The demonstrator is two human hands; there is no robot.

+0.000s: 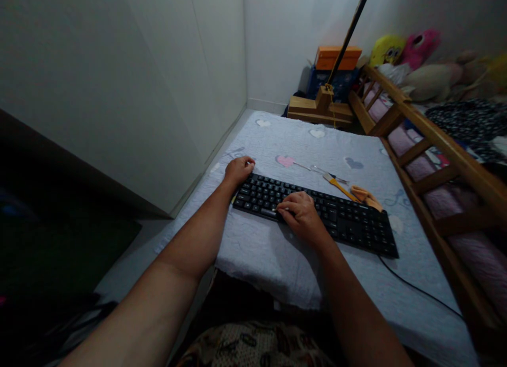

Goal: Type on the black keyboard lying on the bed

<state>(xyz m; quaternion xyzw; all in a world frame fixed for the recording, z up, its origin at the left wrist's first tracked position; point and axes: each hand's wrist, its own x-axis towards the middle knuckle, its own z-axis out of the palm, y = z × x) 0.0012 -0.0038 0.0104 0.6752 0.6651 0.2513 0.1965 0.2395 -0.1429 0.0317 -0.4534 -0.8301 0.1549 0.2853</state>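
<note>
Black keyboard (329, 213) lies on cloth-covered bench (269, 266), frame's 4 o'clock; key legends unreadable. Right hand (300, 214) hides middle keys, fingers bunched; can't tell if pinching anything. Left hand (238, 169) at keyboard's 10 o'clock corner, fingers curled, grip unclear. Brush (339, 187) toward 1 o'clock. Cable (420, 286) runs toward 4 o'clock, end hidden.

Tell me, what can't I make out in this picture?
All in the head view:
Key markings on the keyboard: too small and dim.
Keys beneath the right hand: covered by it.
Whether it pinches anything: too small and dim.
Far end of the cable: hidden where the cloth ends.
</note>
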